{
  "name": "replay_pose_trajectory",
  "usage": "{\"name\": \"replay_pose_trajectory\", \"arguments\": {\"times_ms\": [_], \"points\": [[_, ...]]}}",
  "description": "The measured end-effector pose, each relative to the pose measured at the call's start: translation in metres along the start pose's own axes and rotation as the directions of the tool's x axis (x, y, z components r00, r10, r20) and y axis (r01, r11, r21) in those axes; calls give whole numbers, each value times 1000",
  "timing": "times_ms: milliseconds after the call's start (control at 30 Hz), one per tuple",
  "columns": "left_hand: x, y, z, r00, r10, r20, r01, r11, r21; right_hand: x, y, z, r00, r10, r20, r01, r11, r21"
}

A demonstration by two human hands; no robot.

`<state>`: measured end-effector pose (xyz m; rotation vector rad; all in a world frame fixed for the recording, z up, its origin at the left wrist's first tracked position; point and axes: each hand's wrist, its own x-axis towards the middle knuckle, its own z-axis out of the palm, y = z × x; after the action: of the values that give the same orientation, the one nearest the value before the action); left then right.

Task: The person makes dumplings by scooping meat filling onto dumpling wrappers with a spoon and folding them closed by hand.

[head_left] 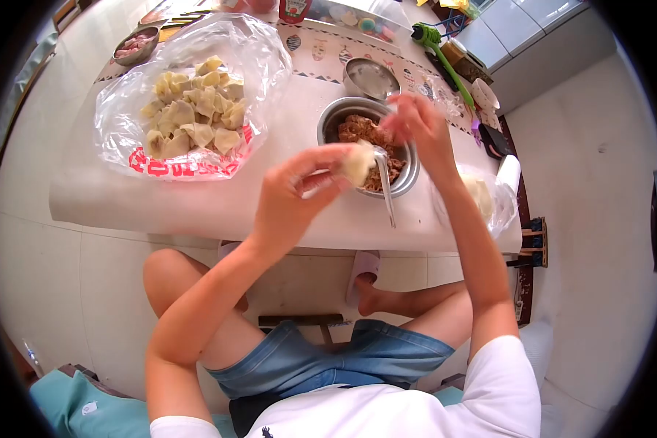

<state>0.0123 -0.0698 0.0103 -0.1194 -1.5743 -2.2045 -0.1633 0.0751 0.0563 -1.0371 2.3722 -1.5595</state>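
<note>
My left hand (306, 179) pinches a pale wonton (357, 165) between thumb and fingers, just over the near-left rim of a metal bowl (410, 179). Brown minced filling (363, 130) fills much of that bowl. A metal spoon (385, 191) leans in it, its handle pointing toward me. Above the bowl's right side is my right hand (418, 124), its fingers bent and smeared by motion, so whether they hold anything is unclear. Close behind it stands a smaller metal bowl (372, 77). Several folded wontons (193, 109) lie on a clear plastic bag (259, 58) to the left.
At the far left is a small bowl of pinkish pieces (135, 45). A red bottle (293, 9) and a clear plastic box (365, 22) stand at the back. On the right lie a green long-handled tool (445, 62) and a plastic bag with pale wrappers (482, 197).
</note>
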Motion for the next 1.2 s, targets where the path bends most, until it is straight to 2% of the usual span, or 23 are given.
{"name": "replay_pose_trajectory", "arguments": {"times_ms": [33, 67, 100, 167, 200, 333, 433, 500, 567, 667, 767, 867, 1033, 1200], "points": [[3, 1, -4, 999, -43, -15, 42, 995, -96, 27, 17, -7, 975, -215, -58, 163, 865, -476], [9, 2, -10, 996, -84, -27, 78, 979, -191, 52, 39, -15, 959, -282, 19, 223, 712, -666], [13, 3, -14, 992, -125, -34, 110, 952, -285, 67, 63, -16, 963, -257, 77, 223, 610, -760], [16, -5, -19, 993, -114, -1, 106, 928, -358, 90, 93, -14, 966, -183, 181, 239, 369, -898], [16, -7, -21, 994, -112, 13, 108, 913, -395, 92, 87, -11, 979, -2, 204, 195, 316, -929], [12, -8, -22, 994, -105, 43, 113, 884, -453, 86, 83, -7, 992, 6, 129, 115, 409, -905], [9, -4, -20, 996, -81, 44, 92, 892, -443, 68, 47, -7, 933, -350, 81, 318, 701, -638], [7, 1, -18, 995, -91, 41, 100, 886, -453, 27, -21, 5, 862, -499, 93, 495, 785, -372], [5, 3, -15, 994, -98, 50, 110, 879, -464, -8, -66, 9, 708, -654, 268, 701, 601, -384], [3, 3, -7, 991, -99, 85, 127, 877, -463, -32, -79, 20, 676, -662, 326, 732, 550, -402], [2, 2, -6, 993, -72, 99, 107, 901, -420, -33, -73, 22, 635, -727, 262, 753, 506, -422], [2, 3, -6, 995, -28, 97, 62, 928, -368, -35, -74, 20, 632, -720, 286, 754, 487, -441], [-1, 2, -4, 995, 59, 79, -35, 960, -279, -39, -79, 25, 706, -672, 225, 684, 564, -463], [-3, 1, -6, 993, 78, 84, -53, 961, -270, -38, -78, 27, 746, -640, 184, 635, 600, -487]]}}
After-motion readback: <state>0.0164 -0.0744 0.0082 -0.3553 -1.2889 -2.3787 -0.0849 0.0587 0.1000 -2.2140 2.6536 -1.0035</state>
